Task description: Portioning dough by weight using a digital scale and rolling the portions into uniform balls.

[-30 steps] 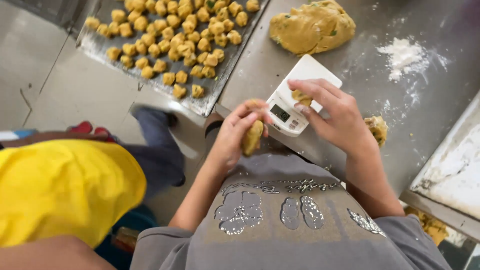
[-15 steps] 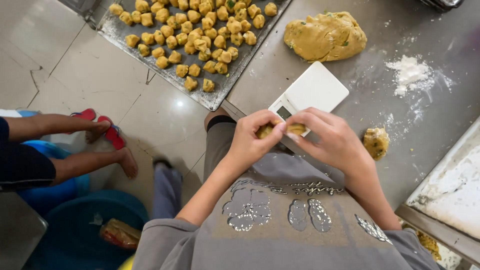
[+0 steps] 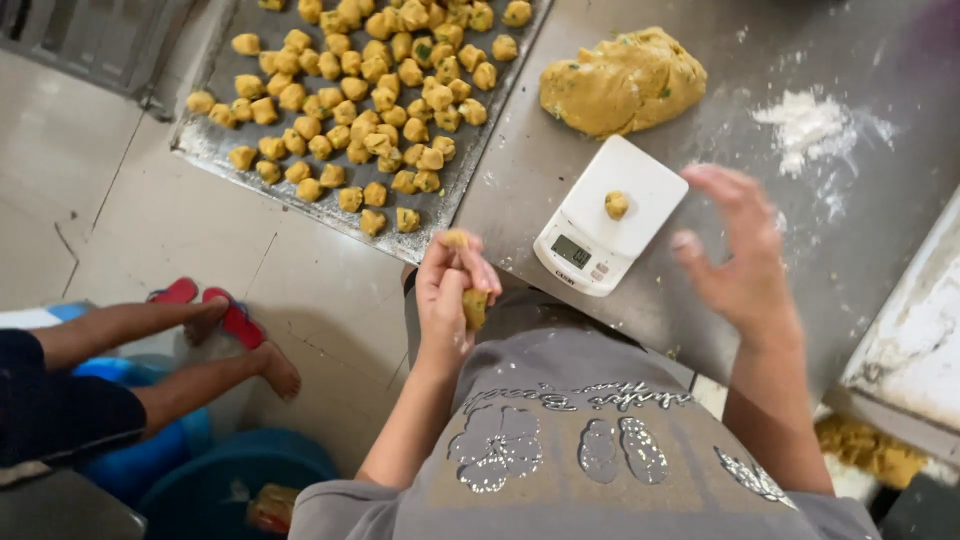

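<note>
Head view looks straight down on a steel table (image 3: 600, 290) where dough is being portioned. Left hand (image 3: 455, 290) is curled shut around a piece of yellow dough (image 3: 474, 306), fingers folded over it just off the table's edge — a grip that fits keeping a pulled-off lump ready. Right hand (image 3: 745, 255) hangs blurred, fingers spread and holding nothing, just right of a small white digital scale (image 3: 610, 215). One little dough ball (image 3: 616, 205) sits alone on the scale's platform, clear of both hands, so its weight can read. Behind the scale lies the big dough mass (image 3: 622, 80), with a flour pile (image 3: 808, 120) to its right. A metal tray (image 3: 205, 140) of cut pieces hangs over the table's left edge.
</note>
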